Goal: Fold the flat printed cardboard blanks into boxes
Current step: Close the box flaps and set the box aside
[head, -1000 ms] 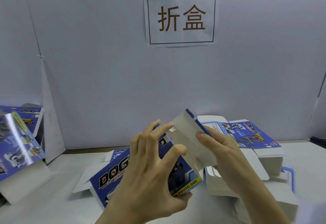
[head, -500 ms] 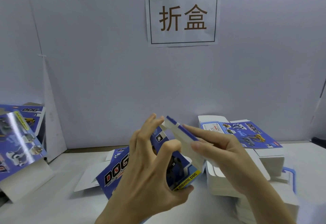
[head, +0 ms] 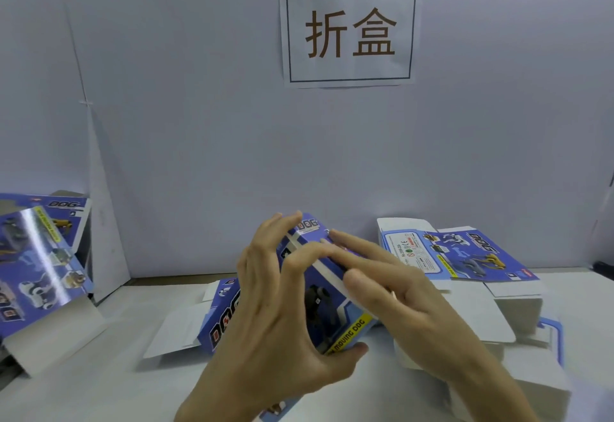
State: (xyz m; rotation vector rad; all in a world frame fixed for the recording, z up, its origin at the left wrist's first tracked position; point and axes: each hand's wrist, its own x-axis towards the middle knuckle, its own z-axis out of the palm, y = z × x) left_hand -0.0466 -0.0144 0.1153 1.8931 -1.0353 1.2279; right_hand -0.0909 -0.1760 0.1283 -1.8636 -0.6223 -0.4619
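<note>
In the head view, the left hand [head: 265, 308] grips a half-formed blue box [head: 319, 302] from the left side, with the thumb under its lower corner and the fingers curled over its top edge. The right hand [head: 395, 292] lies with straight fingers flat on the top flap [head: 310, 227] of this box and presses it. The box is held above the white surface [head: 99, 375], near the middle. Its open white flaps [head: 176, 332] point to the left. On the right, a stack of flat blanks [head: 465, 255] lies on the surface. On the left, a folded box [head: 36, 262] stands tilted. A paper sign [head: 350, 31] hangs on the wall behind.
</note>
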